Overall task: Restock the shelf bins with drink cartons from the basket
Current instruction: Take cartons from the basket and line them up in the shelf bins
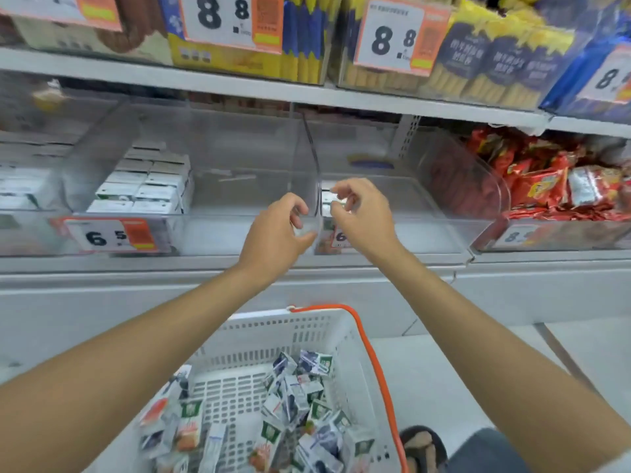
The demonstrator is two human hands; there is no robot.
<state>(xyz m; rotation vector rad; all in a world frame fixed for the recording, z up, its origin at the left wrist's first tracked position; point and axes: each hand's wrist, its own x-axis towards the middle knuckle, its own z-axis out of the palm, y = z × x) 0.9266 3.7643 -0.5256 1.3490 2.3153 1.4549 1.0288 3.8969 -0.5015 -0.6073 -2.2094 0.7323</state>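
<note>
Both hands hover at the front of the shelf, either side of the wall where two clear plastic shelf bins meet. The left hand [276, 230] has its fingers [298, 208] loosely curled and holds nothing. The right hand [363, 216] brings thumb and forefinger close together, yet nothing shows between them, so I read it as released too. Whether either hand touches the clear wall I cannot tell.

The small printed drink cartons [293, 401] lie well below the fingers and back toward the person, in the white slotted plastic basket [259, 332] with an orange handle, between the two forearms. They are jumbled, long axes pointing every way, and the thicker heap sits on the basket's right side, so the right hand probably has the shorter reach down.

The left bin [218, 233] has stacked white cartons [146, 186] in its left half only. The right bin [426, 230] is nearly bare.
</note>
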